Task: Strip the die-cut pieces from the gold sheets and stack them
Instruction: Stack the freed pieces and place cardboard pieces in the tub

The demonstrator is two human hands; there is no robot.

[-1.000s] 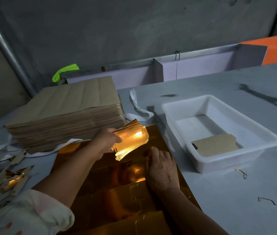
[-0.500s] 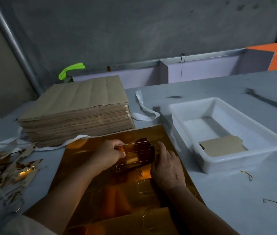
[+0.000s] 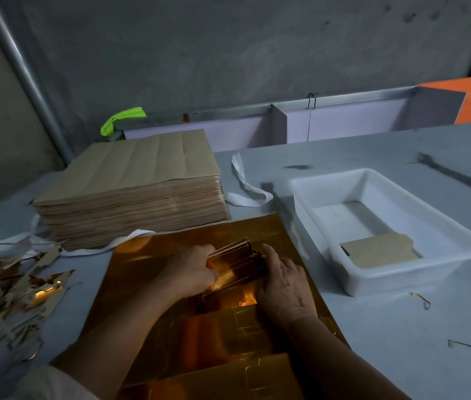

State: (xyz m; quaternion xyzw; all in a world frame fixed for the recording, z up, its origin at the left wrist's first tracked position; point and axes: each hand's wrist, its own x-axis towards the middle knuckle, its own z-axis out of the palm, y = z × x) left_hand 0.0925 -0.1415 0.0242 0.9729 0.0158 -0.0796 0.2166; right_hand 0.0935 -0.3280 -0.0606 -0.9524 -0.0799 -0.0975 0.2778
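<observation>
A gold die-cut sheet (image 3: 170, 252) lies on the table in front of me, with more gold sheets under it toward the near edge. My left hand (image 3: 191, 272) grips a small bundle of stripped gold pieces (image 3: 240, 262) low over the sheet. On the bundle's right side my right hand (image 3: 284, 287) lies with its fingers against the pieces and its palm on the sheet. A brown-backed stripped piece (image 3: 378, 252) lies in the white plastic tray (image 3: 459, 241) to the right.
A thick stack of brown-backed sheets (image 3: 130, 192) stands at the back left. Scrap strips (image 3: 6, 287) are piled at the left edge. White strapping (image 3: 245, 186) trails beside the stack. Small scraps (image 3: 421, 298) dot the table at the right.
My left hand brought the bundle of gold pieces down from the air onto the sheet. My right hand closed in against the bundle's right side.
</observation>
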